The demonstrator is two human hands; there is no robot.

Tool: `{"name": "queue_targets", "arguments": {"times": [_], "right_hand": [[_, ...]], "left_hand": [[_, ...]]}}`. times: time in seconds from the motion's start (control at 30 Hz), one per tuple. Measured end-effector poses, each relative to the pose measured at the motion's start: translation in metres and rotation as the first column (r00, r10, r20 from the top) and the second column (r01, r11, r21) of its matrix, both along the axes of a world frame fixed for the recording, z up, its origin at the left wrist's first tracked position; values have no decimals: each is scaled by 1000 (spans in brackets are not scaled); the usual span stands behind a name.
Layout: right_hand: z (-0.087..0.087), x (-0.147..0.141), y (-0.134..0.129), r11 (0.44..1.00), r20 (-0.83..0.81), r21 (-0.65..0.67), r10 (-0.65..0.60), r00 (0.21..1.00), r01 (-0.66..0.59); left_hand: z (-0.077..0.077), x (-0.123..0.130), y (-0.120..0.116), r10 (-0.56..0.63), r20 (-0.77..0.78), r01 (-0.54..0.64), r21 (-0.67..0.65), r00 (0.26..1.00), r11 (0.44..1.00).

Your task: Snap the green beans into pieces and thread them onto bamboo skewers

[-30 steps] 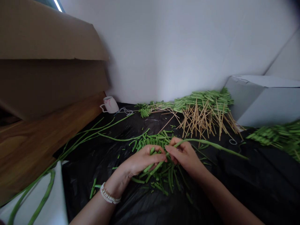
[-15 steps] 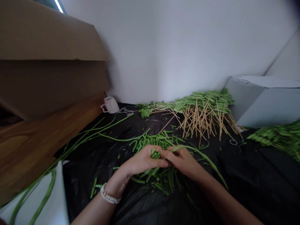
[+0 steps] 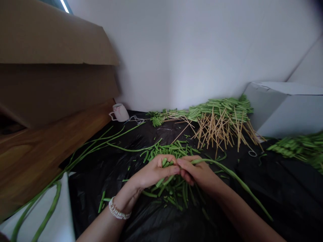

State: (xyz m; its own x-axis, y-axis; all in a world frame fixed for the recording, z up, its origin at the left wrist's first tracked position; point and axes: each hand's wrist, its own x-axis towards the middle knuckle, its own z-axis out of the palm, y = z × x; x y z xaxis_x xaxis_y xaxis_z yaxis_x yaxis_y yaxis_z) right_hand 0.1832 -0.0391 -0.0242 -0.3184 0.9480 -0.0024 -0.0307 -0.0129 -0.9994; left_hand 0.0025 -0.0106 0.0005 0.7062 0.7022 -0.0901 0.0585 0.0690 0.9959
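hands (image 3: 178,169) together on long bean (image 3: 234,175)

Up top left, a big cardboard box (image 3: 50,43) looms over a wooden ledge (image 3: 45,151), a white mug (image 3: 120,113) sits at the back, and there's a white box (image 3: 285,112) on the far right!

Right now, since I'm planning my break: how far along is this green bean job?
Done: short green bean pieces lie in heaps at the back and far right, near thin tan wooden sticks. In hand: the right hand holds a long whole green bean, and the left hand pinches pieces above a loose green pile. Left: long uncut green beans lie to the left.
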Motion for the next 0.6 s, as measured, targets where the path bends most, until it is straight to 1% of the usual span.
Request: {"name": "queue_targets", "arguments": {"times": [0.07,0.13,0.2,0.27,0.37,0.4,0.47,0.6], "right_hand": [[0,0,0,1000,-150,-7,-7,989,6],[0,-1,-1,1000,-220,-15,-13,975,10],[0,-3,-1,1000,-205,-27,-14,979,9],[-1,-4,-2,999,-162,-38,-15,987,9],[0,-5,-3,999,-97,-23,-35,995,33],[0,-5,-2,999,-71,-12,-46,996,46],[0,-5,-1,998,-15,14,-55,998,55],[0,-6,0,999,90,23,-31,995,29]], "left_hand": [[-1,2,-1,67,53,-65,-33,996,997],[-3,6,-1,148,134,-134,-108,980,985],[-4,9,0,218,203,-183,-178,955,967],[-5,10,2,261,244,-208,-221,934,953],[-7,9,4,285,227,-227,-250,931,941],[-8,9,4,286,205,-234,-244,936,941],[-10,9,4,271,170,-240,-180,947,954],[-8,13,-1,191,194,-192,-15,962,981]]}}
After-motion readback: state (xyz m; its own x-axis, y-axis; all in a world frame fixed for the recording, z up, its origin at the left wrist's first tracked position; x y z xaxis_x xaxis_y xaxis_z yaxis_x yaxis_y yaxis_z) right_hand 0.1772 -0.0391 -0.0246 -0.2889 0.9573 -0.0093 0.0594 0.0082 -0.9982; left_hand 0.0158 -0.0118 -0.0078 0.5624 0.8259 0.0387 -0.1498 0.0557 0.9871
